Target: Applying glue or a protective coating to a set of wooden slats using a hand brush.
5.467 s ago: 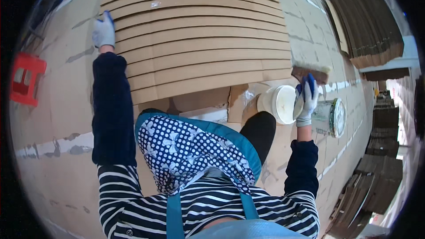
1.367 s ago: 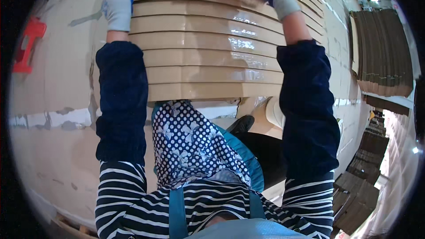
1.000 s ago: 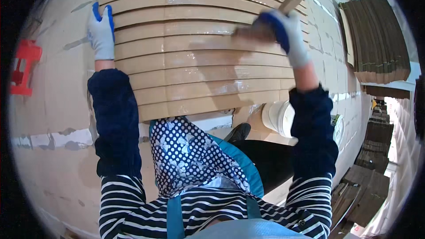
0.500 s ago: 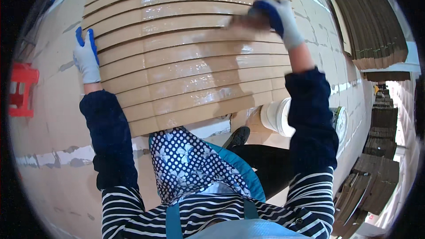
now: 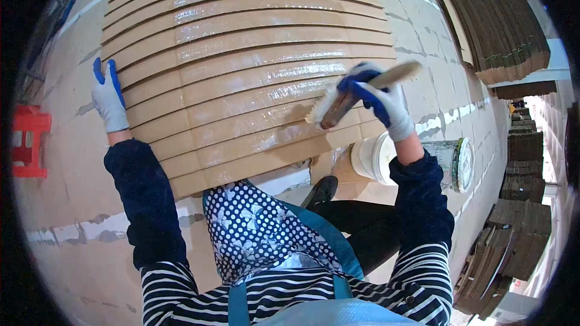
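Cardboard sheets (image 5: 241, 66) lie fanned in overlapping strips on the floor ahead of the person, their long axes running left to right and their exposed edges glistening wet. The right hand (image 5: 386, 99), its grip closed around a brush (image 5: 344, 99), holds the bristles down-left on a near strip, handle angled up-right. The left hand (image 5: 109, 96), fingers spread flat, presses on the stack's left edge, while a white bucket (image 5: 371, 157) stands just below the right hand.

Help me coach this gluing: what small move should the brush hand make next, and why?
Probably draw the brush down to the next strip nearer the body. The right hand holds it at the sheets' right edge; upper strips glisten wet, the nearest look dull. The left hand steadies the left side.
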{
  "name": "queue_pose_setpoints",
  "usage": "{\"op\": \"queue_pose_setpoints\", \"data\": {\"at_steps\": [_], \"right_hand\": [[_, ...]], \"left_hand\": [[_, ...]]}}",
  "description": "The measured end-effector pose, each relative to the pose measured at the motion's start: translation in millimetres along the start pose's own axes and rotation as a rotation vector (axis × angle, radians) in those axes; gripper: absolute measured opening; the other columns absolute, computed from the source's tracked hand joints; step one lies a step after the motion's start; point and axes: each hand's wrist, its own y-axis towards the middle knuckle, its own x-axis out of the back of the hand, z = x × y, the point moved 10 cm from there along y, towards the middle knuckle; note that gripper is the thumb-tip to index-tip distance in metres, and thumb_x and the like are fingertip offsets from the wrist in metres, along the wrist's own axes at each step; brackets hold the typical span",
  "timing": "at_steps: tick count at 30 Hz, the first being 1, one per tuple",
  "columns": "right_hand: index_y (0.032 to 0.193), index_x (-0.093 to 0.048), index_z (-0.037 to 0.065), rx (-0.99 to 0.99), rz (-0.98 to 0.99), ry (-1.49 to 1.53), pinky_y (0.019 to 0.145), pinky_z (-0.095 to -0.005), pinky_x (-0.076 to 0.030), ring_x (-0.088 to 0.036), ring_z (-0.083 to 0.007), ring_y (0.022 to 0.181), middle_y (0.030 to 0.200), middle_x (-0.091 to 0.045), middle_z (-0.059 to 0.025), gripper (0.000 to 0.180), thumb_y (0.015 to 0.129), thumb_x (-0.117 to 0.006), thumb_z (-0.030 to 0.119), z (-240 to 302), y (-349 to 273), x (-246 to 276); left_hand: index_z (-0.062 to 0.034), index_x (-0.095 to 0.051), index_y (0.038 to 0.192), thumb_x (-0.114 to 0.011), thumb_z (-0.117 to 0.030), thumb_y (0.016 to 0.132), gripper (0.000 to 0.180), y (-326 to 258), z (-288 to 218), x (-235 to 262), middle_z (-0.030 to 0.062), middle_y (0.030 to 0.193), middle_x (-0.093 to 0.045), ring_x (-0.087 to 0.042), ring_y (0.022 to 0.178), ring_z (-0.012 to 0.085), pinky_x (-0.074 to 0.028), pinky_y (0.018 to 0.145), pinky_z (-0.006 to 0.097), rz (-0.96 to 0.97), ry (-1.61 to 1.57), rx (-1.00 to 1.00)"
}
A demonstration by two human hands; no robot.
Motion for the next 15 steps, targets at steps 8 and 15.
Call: {"op": "queue_pose_setpoints", "data": {"at_steps": [8, 15], "right_hand": [[0.094, -0.062, 0.001, -0.236, -0.107, -0.216, 0.049, -0.0169, -0.036, -0.048, -0.0034, 0.062, 0.083, -0.061, -0.0038, 0.026, 0.076, -0.066, 0.019, -45.1, 34.4, 26.8], [0.092, -0.062, 0.001, 0.061, -0.066, -0.546, 0.056, -0.0238, -0.045, -0.056, -0.0118, 0.063, 0.073, -0.061, -0.0036, 0.025, 0.077, -0.066, 0.02, -8.0, 137.7, 2.8]], "left_hand": [[0.0016, -0.047, 0.12, -0.057, -0.025, 0.085, 0.046, -3.7, -13.5, -3.8, 0.0076, 0.106, -0.056, -0.051, 0.088, 0.0132, -0.041, 0.079, 0.024, 0.031, 0.13, 0.04], [0.0025, -0.047, 0.12, -0.057, -0.024, 0.085, 0.045, -7.0, -15.2, -5.5, 0.009, 0.108, -0.056, -0.05, 0.092, 0.0148, -0.039, 0.083, 0.025, 0.047, 0.038, 0.135]]}}
